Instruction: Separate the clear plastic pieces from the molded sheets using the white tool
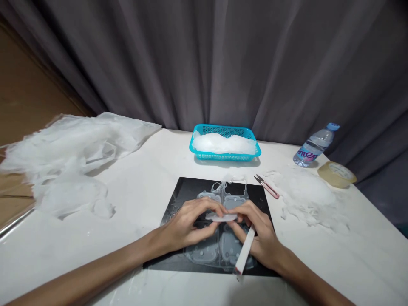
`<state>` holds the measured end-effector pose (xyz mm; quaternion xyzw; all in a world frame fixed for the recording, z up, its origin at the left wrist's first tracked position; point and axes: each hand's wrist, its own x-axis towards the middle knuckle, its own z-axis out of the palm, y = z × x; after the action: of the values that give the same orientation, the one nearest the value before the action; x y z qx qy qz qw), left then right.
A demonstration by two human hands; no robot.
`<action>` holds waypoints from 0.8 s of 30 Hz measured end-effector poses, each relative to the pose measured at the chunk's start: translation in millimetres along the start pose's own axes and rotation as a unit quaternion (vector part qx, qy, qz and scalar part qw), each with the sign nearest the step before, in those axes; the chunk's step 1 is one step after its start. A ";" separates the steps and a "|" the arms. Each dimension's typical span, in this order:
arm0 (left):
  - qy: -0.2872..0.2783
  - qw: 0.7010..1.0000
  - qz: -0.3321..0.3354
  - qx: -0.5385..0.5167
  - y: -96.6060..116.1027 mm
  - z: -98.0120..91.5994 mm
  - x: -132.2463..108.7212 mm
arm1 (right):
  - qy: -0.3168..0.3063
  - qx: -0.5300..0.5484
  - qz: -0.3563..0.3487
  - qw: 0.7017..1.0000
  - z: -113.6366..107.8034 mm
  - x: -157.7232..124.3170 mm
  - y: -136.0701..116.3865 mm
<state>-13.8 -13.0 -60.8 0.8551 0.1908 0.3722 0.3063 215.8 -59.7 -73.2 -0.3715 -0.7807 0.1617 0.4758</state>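
Observation:
A small translucent white piece [221,217] is pinched between both hands above the black mat [174,199]. My left hand [191,223] has its thumb and fingers closed on the piece's left part. At the other end, my right hand [258,231] grips it with the fingertips. A slim white stick-like tool [245,250] is also tucked in my right hand, its red-marked end slanting down toward me; the upper end is hidden by the fingers. Beneath the hands lies a clear sheet of rounded moulded shapes [204,250], with ragged film [236,177] at its far edge.
A blue basket [228,158] with white translucent material [223,143] stands behind the mat. Thread snips [267,187], a white scrap pile [307,193], a tape roll [337,174] and a water bottle [315,146] are rightward. A larger translucent heap [76,157] lies left.

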 end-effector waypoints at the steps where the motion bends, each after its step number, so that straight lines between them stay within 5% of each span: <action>1: -0.003 1.000 0.001 -0.002 -0.4 -0.1 0.0 | 0.000 0.001 -0.006 1.000 -0.2 -0.2 0.8; 24: -0.016 0.999 0.031 0.026 0.6 0.1 5.6 | -0.037 -0.003 -0.021 0.999 -6.2 -2.4 -1.1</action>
<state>-10.0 -10.3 -57.5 0.8742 0.1689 0.3624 0.2754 221.4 -62.9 -71.0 -0.3501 -0.8061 0.1630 0.4484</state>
